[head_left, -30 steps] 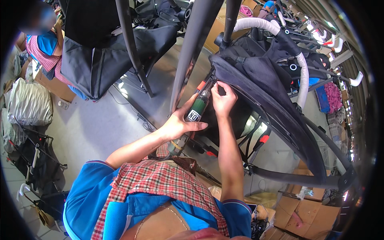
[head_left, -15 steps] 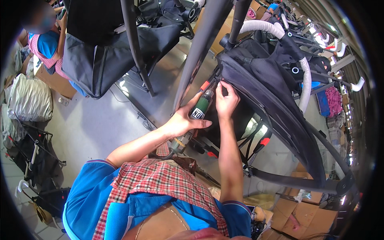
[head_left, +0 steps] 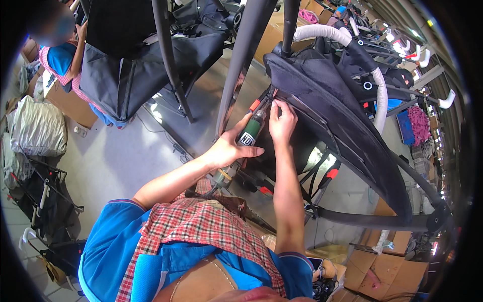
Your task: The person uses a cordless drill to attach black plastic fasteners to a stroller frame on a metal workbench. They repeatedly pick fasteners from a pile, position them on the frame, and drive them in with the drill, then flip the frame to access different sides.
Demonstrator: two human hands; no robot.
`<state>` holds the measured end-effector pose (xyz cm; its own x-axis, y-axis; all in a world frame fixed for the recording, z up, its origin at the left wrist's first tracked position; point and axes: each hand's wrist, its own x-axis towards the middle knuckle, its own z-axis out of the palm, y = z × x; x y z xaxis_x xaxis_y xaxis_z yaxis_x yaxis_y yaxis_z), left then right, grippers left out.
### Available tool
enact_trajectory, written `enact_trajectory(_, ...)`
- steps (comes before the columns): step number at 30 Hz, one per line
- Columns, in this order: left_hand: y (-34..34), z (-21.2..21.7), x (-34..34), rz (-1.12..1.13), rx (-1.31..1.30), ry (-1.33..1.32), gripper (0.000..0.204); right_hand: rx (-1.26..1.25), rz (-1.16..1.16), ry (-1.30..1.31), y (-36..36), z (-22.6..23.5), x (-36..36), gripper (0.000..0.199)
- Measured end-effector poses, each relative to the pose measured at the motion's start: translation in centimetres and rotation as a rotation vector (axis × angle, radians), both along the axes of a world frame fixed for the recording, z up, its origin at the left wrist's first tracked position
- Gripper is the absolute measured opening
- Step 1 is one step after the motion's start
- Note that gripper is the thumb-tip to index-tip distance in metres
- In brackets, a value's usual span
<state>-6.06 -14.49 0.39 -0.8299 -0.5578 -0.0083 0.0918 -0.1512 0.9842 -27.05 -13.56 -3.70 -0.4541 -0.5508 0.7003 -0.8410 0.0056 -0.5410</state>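
Observation:
My left hand (head_left: 226, 151) is wrapped round a green power screwdriver (head_left: 251, 132), whose nose points up and away from me. Thumb and fingertips of my right hand (head_left: 283, 123) are pinched together just right of the tool's nose, at the lower edge of a black stroller seat (head_left: 327, 108). Whatever sits between those fingertips is too small to make out. A dark grey frame tube (head_left: 239, 75) slants down just beyond my left hand. The screwdriver's tip is hard to see against the dark frame parts.
A second black stroller (head_left: 118, 83) stands at far left, with a co-worker (head_left: 63, 60) beside it. White-wrapped bumper bars (head_left: 322, 32) curve up on the right. Cardboard boxes (head_left: 385, 272) lie at lower right, and a pale wrapped bundle (head_left: 40, 126) is at left.
The stroller seat and frame tube have shifted slightly left in view. My right hand has moved a little left and downward with its pinch kept; my left hand still grips the screwdriver.

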Motion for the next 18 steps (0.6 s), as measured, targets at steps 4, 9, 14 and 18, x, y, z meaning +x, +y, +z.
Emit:
enact_trajectory(4,0.2,-0.2,0.2,0.014,-0.029,0.008,0.097,-0.096,0.006,0.010,-0.2,-0.1,0.2,0.011)
enact_trajectory(9,0.7,-0.4,0.6,0.024,-0.044,0.032,0.097,-0.185,0.015,-0.011,-0.4,-1.0,0.4,0.011)
enact_trajectory(14,0.8,0.5,1.2,-0.024,0.045,-0.003,0.097,-0.245,0.076,-0.126,-0.8,-2.3,0.2,0.011)
enact_trajectory(18,0.8,0.3,1.0,-0.031,0.074,-0.016,0.098,-0.249,0.060,-0.068,-0.8,-3.1,-0.3,0.012)
